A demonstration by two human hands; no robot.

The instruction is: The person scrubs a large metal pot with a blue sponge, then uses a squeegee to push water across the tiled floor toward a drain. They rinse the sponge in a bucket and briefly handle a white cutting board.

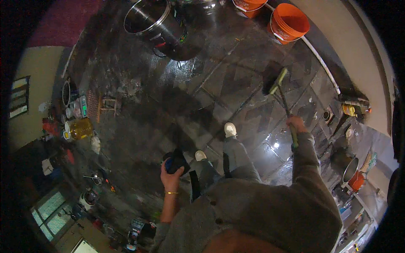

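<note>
My right hand (296,124) grips the handle of a long-headed brush or squeegee (279,81), whose pale yellow-green head is held out over the dark floor. The handle's green end (294,139) shows below my fist. In my left hand (171,177) is a dark, boxy object (175,161), partly covered by my fingers; its exact kind cannot be made out. Beneath me, the wet tiled floor (243,95) reflects a bright light near my right foot. My two pale shoes (230,129) stand on it.
A large shiny metal drum (152,25) stands ahead. Two orange buckets (289,23) are at the upper right, by a white pipe (321,60) along the wall. Leftward are a small wooden stool (108,105) and a yellow oil container (80,128). A metal pot (349,169) lies right.
</note>
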